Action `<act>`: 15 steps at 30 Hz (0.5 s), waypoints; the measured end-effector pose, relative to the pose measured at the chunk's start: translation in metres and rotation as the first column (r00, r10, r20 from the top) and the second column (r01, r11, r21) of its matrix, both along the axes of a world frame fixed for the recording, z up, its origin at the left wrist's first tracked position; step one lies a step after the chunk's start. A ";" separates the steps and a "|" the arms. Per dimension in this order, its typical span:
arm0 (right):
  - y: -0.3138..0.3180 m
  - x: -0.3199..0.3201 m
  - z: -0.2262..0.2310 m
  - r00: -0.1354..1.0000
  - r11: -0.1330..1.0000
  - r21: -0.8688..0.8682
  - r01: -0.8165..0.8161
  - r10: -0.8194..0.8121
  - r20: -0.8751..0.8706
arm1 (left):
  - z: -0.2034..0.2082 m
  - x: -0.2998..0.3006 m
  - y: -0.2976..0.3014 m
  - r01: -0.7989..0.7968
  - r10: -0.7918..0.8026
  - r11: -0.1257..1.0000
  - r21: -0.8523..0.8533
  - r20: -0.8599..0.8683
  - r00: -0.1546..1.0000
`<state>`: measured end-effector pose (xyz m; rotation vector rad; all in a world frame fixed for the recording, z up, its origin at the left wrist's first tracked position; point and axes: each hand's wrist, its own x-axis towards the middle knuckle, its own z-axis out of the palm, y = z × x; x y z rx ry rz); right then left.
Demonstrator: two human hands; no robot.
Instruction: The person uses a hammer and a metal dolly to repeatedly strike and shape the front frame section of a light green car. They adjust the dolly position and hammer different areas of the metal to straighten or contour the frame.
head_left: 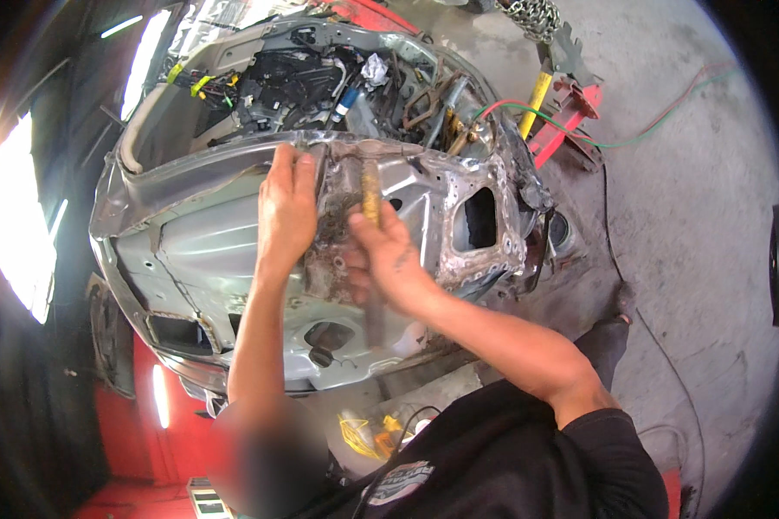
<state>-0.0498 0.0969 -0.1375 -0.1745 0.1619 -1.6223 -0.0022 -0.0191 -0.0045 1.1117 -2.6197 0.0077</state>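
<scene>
Black shirt: a pale, rounded printed emblem with lettering on it.
Blue-and-white can: any print too small to read.

Mid-frame, your left hand is resting on the car body. Just rightward, your right hand is holding a tool.

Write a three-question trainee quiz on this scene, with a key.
1. Name what the person's left hand is touching.
2. Pick one: the bar beside the red metal piece is mostly
A) green
B) yellow
C) white
3. True or false: the person's right hand is empty.

Key
1. The car body's metal panel.
2. B.
3. False; the right hand grips a long tool with a yellow section.
</scene>
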 end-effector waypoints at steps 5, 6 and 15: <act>0.009 -0.002 -0.026 0.999 0.999 -0.026 -0.037 0.036 -0.030 | -0.005 0.000 0.008 -0.032 0.033 0.999 -0.022 0.012 0.999; 0.007 0.002 -0.033 0.999 0.999 0.018 0.041 -0.040 -0.013 | -0.004 -0.001 0.008 -0.029 0.030 0.999 -0.021 0.018 0.999; -0.005 0.011 0.010 0.999 0.999 0.021 0.036 -0.035 -0.036 | -0.006 -0.001 0.007 -0.024 0.030 0.994 -0.106 0.061 0.998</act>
